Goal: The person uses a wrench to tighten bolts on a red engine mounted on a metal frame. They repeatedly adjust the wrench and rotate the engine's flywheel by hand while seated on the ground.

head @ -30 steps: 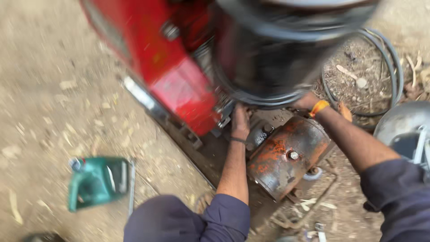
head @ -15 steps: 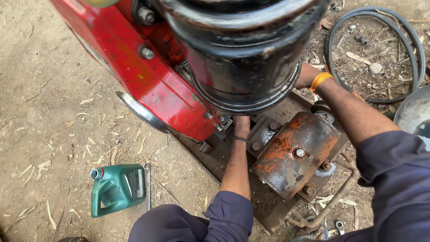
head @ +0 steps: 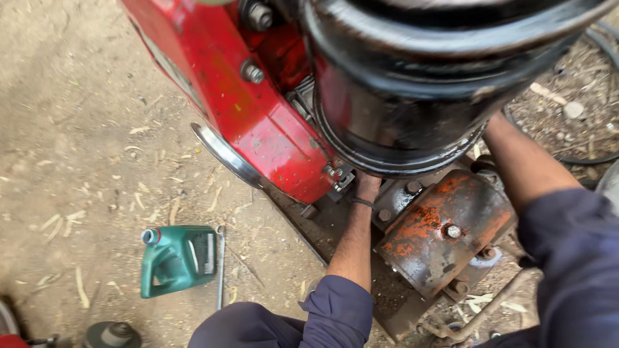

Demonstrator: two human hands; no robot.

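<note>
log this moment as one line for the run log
left hand: reaching under black drum, fingers hidden | right hand: hidden behind drum | nearby: rusty orange housing, red machine body | ground: green oil jug

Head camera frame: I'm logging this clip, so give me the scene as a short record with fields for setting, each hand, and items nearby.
Setting: bare dirt ground strewn with wood chips
Machine: red machine body with a large black drum overhead
Left hand: left hand reaches up under the drum, fingers hidden
Right hand: hidden behind the drum; only the forearm shows
Below: rusty orange housing with bolts
Nearby: green oil jug lying on its side, a wrench beside it
</note>
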